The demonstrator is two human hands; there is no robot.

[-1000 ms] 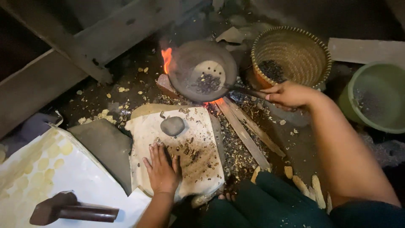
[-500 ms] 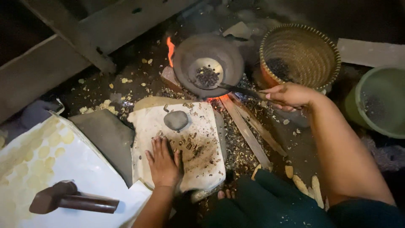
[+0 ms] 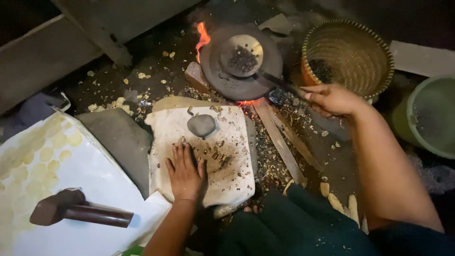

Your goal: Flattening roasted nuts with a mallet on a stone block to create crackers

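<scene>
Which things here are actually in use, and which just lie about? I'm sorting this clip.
In use: right hand gripping the roasting pan by its handle over the fire; left hand flat on the white cloth.
Lying about: hammer, woven basket, green bowl, grey stone.

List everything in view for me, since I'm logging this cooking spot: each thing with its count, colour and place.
pan: one, dark grey, over the fire, dark seeds inside
flame: one, orange, at the pan's left edge
woven basket: one, tan, upper right
green bowl: one, right edge
white slab: one, centre, strewn with husks
grey stone: one, on the slab
wood sticks: several, pale, under the pan
mallet: one, brown, lower left on patterned sheet
left hand: flat on the slab
right hand: gripping the pan handle
</scene>
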